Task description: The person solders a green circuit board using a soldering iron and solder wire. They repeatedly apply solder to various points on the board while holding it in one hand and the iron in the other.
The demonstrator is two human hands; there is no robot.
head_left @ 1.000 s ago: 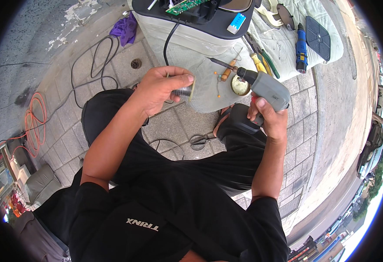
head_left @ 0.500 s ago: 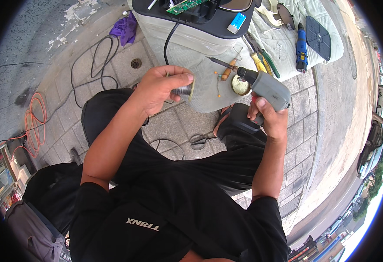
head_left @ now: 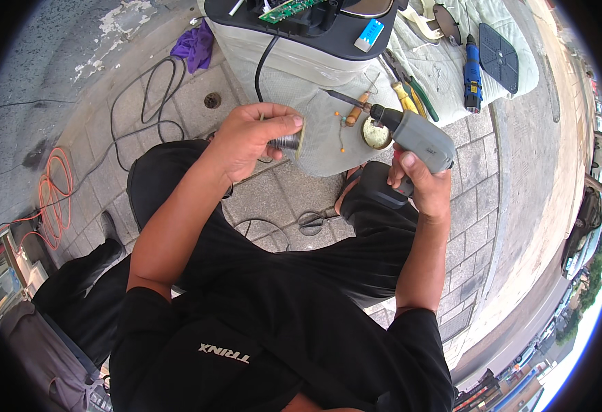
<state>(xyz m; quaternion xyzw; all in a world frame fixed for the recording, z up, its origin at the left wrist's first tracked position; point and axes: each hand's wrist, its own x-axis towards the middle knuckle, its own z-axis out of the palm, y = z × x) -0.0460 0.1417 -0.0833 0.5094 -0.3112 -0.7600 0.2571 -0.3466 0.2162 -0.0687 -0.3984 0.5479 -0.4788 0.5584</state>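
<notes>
My left hand [head_left: 249, 137] is closed round a small spool of solder wire [head_left: 287, 141], gripped by its rims. My right hand [head_left: 426, 184] holds a grey, gun-shaped cordless soldering iron [head_left: 424, 143] with a black battery base [head_left: 381, 184]. Its dark tip points left, over the pale cloth and apart from the spool. Just beyond the iron lie a round tin of pale paste [head_left: 376, 133], a wooden-handled tool [head_left: 356, 115] and small orange parts on a wire [head_left: 343, 134]. A green circuit board [head_left: 290, 9] rests on a black-topped white appliance [head_left: 290, 52] ahead.
Yellow-handled [head_left: 405, 98] and green-handled [head_left: 421, 90] tools lie right of the appliance, near a blue electric screwdriver [head_left: 473, 75]. A small blue box [head_left: 369, 34] sits on the appliance. Black cable [head_left: 151, 120], orange cord [head_left: 57, 196] and purple cloth [head_left: 195, 47] lie left. Another person's leg [head_left: 84, 268] is behind left.
Both hands keep their hold and have hardly moved. At the lower left, the other person's leg and shoe have shifted and show more.
</notes>
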